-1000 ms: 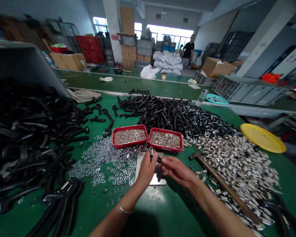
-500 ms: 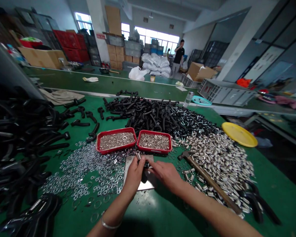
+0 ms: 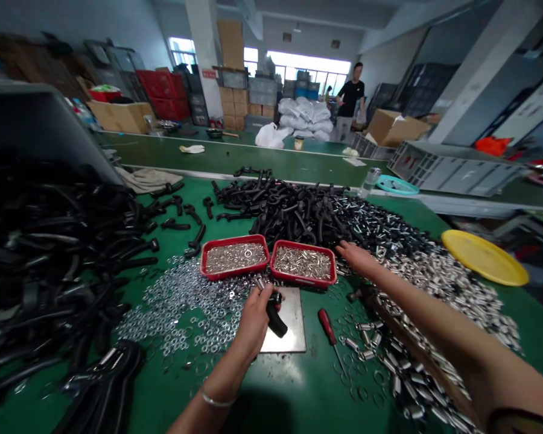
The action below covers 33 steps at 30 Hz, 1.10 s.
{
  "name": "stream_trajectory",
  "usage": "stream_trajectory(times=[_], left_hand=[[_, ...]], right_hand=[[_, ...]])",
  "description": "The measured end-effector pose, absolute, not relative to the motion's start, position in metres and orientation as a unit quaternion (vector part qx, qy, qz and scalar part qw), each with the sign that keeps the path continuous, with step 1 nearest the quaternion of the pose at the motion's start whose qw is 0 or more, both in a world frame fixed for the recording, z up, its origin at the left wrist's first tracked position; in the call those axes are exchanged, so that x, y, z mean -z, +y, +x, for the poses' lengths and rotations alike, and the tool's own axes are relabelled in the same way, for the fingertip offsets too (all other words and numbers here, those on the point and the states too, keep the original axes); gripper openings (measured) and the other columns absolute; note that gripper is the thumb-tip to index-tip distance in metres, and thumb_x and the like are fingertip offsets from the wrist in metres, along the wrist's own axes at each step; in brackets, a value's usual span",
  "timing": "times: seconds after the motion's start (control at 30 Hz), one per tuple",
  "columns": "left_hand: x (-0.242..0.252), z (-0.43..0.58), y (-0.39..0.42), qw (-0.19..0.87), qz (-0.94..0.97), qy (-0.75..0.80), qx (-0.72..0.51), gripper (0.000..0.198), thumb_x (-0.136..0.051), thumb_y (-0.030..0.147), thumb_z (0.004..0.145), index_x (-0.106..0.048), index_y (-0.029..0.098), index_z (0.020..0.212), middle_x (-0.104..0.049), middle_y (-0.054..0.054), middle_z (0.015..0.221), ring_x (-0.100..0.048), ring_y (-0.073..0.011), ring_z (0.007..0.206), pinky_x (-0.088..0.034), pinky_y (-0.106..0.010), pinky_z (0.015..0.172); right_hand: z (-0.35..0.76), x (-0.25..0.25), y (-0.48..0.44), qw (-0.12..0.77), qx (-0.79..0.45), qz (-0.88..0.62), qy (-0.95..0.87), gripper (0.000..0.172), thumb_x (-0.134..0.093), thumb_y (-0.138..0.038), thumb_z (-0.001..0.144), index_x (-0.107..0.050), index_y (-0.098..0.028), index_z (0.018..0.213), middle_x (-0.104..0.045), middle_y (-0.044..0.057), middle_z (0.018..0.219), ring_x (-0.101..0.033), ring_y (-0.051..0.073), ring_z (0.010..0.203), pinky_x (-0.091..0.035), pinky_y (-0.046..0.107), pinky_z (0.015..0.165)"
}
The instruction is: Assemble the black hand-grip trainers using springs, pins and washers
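Note:
My left hand [image 3: 253, 316] is closed around a black handle [image 3: 277, 322], above a flat metal plate [image 3: 294, 328]. A ridged silvery piece sticks up at the handle's top, by my thumb. My right hand [image 3: 358, 258] is stretched out to the near edge of a pile of black parts [image 3: 294, 208], just right of a red tray [image 3: 304, 280] of small metal pins. Its fingers look extended, their tips against the dark parts; I make out nothing in them. Another red tray [image 3: 235, 274] of small metal rings stands to the left.
Loose nuts [image 3: 176, 307] cover the table left of the plate. A red-handled screwdriver [image 3: 327, 328] lies right of it. Metal sleeves [image 3: 461, 301] are heaped at right, near a yellow lid [image 3: 484, 258]. Black handles [image 3: 49, 259] pile up at left. A person [image 3: 350, 99] stands far back.
My right hand has left the handle and moved forward and right to the pile. My left hand keeps holding the handle. The view has turned slightly left, and the screwdriver has come into sight.

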State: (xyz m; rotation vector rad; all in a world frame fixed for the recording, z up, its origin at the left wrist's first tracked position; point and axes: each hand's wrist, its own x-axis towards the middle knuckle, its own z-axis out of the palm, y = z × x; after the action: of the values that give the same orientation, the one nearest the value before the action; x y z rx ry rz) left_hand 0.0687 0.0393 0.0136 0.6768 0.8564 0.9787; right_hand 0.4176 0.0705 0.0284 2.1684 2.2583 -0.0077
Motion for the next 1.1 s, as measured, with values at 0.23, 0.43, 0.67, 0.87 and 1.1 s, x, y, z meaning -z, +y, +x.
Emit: stream_trajectory(times=[0.23,0.43,0.67,0.87,1.1], left_hand=[[-0.022,0.067,0.045,0.8,0.203,0.345,-0.447,0.037,-0.081,0.038,0.072,-0.056,0.014,0.086,-0.064,-0.004,0.072,-0.057,-0.0109,0.06,-0.047,-0.024,0.059],[-0.03,0.064,0.04,0.801,0.208,0.333,-0.451,0.038,-0.081,0.039,0.072,-0.057,0.014,0.085,-0.065,-0.004,0.073,-0.058,-0.0109,0.061,-0.048,-0.024,0.06],[-0.032,0.074,0.027,0.8,0.233,0.329,-0.445,0.039,-0.081,0.043,0.073,-0.061,0.013,0.088,-0.066,-0.005,0.078,-0.061,-0.0132,0.066,-0.049,-0.025,0.062],[-0.031,0.073,0.025,0.776,0.262,0.341,-0.462,0.038,-0.077,0.047,0.074,-0.063,0.014,0.089,-0.066,-0.002,0.081,-0.062,-0.0141,0.071,-0.05,-0.025,0.067],[-0.023,0.066,0.03,0.75,0.39,0.349,-0.405,0.034,-0.067,0.049,0.084,-0.063,0.017,0.093,-0.064,-0.003,0.086,-0.059,-0.0134,0.072,-0.05,-0.024,0.066]], right_hand=[[0.434,-0.035,0.054,0.009,0.025,0.675,0.737,0.026,-0.051,0.001,0.083,-0.063,-0.017,0.097,-0.064,0.015,0.101,-0.061,0.024,0.096,-0.046,0.032,0.081],[0.394,-0.048,0.023,-0.143,0.012,0.729,0.67,0.023,-0.046,-0.019,0.094,-0.052,-0.015,0.116,-0.065,0.018,0.107,-0.065,0.027,0.096,-0.051,0.041,0.083],[0.223,-0.053,-0.032,-0.558,0.307,0.599,0.486,0.03,-0.06,-0.037,0.093,-0.047,-0.027,0.118,-0.066,0.004,0.099,-0.069,0.02,0.077,-0.058,0.036,0.073],[0.193,-0.04,-0.037,-0.452,0.177,0.606,0.63,0.02,-0.055,-0.027,0.095,-0.057,-0.025,0.115,-0.064,0.008,0.108,-0.064,0.024,0.099,-0.053,0.039,0.09],[0.225,-0.045,-0.052,-0.326,0.122,0.581,0.736,0.027,-0.047,-0.025,0.099,-0.059,-0.024,0.123,-0.063,0.012,0.116,-0.061,0.025,0.106,-0.051,0.041,0.092]])
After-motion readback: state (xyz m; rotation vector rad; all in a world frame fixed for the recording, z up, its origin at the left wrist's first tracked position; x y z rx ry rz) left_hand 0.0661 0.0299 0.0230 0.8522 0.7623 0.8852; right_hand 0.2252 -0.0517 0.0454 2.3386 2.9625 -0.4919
